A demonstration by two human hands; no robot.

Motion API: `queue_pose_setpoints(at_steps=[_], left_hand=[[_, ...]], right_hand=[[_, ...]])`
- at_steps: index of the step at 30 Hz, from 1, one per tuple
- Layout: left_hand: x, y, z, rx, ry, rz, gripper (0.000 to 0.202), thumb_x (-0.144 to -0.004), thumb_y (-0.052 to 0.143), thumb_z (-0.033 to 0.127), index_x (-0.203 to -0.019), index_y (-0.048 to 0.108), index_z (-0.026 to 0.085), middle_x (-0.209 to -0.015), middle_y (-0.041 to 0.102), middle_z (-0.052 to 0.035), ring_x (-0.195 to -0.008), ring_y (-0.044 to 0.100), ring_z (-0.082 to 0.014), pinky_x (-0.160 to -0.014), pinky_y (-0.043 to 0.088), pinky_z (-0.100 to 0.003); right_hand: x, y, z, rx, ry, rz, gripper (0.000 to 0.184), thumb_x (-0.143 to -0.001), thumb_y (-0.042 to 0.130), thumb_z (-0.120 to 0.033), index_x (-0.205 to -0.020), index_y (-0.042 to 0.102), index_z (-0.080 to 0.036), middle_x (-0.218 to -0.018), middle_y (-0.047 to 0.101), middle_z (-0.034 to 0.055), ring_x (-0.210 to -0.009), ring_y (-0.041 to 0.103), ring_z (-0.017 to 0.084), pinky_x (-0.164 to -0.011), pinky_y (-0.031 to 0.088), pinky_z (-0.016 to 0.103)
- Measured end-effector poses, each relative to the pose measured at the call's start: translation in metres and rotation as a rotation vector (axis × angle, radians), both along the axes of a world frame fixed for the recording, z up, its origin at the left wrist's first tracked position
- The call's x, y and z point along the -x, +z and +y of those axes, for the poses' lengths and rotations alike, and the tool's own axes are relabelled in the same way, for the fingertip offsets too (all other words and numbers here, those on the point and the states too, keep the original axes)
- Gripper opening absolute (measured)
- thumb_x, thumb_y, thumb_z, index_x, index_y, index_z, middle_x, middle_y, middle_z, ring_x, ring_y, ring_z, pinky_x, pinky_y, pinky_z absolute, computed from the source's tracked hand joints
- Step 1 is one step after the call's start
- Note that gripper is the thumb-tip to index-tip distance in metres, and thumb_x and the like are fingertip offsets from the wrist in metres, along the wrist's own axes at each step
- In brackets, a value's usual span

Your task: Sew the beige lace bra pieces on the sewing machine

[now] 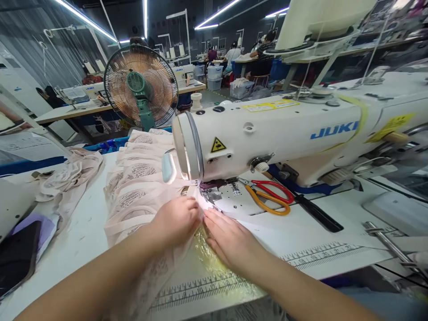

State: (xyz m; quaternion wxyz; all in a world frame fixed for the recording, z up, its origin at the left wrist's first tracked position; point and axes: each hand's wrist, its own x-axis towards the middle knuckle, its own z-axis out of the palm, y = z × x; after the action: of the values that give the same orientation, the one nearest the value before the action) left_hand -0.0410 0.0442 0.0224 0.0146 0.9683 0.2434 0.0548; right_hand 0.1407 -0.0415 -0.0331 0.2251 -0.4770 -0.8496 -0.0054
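Observation:
A white JUKI sewing machine [287, 129] stands on the white table [301, 240]. Pale pink lace fabric [140, 187] lies in a long stack to the left of the needle area [209, 194]. My left hand [177, 220] is curled, its fingers pinching the pink fabric's edge just in front of the presser foot. My right hand [227, 238] lies flat beside it, fingers stretched and pressed on the fabric, fingertips close to the needle plate. The two hands nearly touch.
Scissors [269, 196] with red and orange handles lie on the machine bed right of the needle. A round fan [140, 87] stands behind the fabric. More pink fabric [67, 176] and a dark phone [16, 256] lie far left. People work at distant tables.

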Motion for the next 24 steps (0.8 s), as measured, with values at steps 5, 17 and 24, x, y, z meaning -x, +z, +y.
queue_pose_setpoints(at_steps=[5, 17, 24], left_hand=[[0.005, -0.015, -0.040, -0.215, -0.013, 0.005, 0.033, -0.091, 0.039, 0.018, -0.118, 0.056, 0.008, -0.122, 0.059, -0.0150, -0.112, 0.055, -0.0279, -0.092, 0.046, -0.047], [0.020, -0.015, 0.010, -0.258, -0.197, -0.034, 0.033, -0.095, 0.035, 0.014, -0.125, 0.050, 0.009, -0.125, 0.058, -0.0130, -0.111, 0.056, -0.0236, -0.089, 0.050, -0.042], [0.032, -0.028, 0.031, -0.223, -0.149, 0.014, 0.038, -0.096, 0.035, 0.017, -0.132, 0.046, 0.017, -0.131, 0.054, -0.0097, -0.116, 0.053, -0.0244, -0.095, 0.045, -0.044]], right_hand=[[0.001, 0.005, 0.000, 0.007, -0.020, 0.015, 0.043, -0.089, 0.041, -0.020, -0.128, 0.051, -0.005, -0.132, 0.053, 0.0142, -0.124, 0.047, 0.026, -0.100, 0.045, 0.040], [0.000, 0.012, 0.000, 0.109, 0.008, 0.052, 0.041, -0.088, 0.043, -0.020, -0.126, 0.052, -0.007, -0.137, 0.048, 0.0151, -0.128, 0.041, 0.027, -0.103, 0.041, 0.044], [0.000, -0.001, 0.004, 0.127, -0.003, 0.078, 0.043, -0.089, 0.046, -0.026, -0.129, 0.049, -0.010, -0.140, 0.044, 0.0139, -0.132, 0.036, 0.026, -0.105, 0.036, 0.043]])
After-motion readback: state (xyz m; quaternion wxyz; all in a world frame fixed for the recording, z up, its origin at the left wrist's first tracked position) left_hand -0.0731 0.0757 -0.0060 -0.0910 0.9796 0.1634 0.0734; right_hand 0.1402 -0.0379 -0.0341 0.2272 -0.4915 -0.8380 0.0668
